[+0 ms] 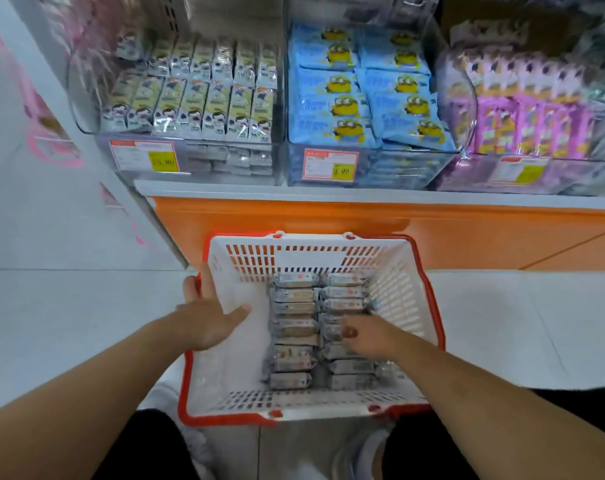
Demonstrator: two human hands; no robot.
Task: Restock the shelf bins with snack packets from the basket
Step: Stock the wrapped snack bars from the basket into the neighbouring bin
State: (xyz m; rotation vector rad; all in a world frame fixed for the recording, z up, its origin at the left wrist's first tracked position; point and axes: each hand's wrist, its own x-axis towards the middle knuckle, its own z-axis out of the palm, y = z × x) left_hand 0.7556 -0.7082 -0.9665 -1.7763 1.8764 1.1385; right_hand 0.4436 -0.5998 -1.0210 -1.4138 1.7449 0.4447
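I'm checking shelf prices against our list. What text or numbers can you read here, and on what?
"9.90": yellow patch of the price tag on the middle bin of blue packets.
"15.80", roughly; blurred, first digits uncertain: yellow patch of the price tag on the left bin.
Right bin's price tag: too blurred.
Print on the shelf packets and the basket's snack packets: too small or blurred.

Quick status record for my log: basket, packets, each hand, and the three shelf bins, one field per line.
basket: white with red rim, on the floor below the shelf
snack packets: two rows along the basket bottom
left hand: open, on the basket's left wall
right hand: down on the right row; grip unclear
left bin: pale upright packets, well filled
middle bin: blue packets
right bin: purple packets
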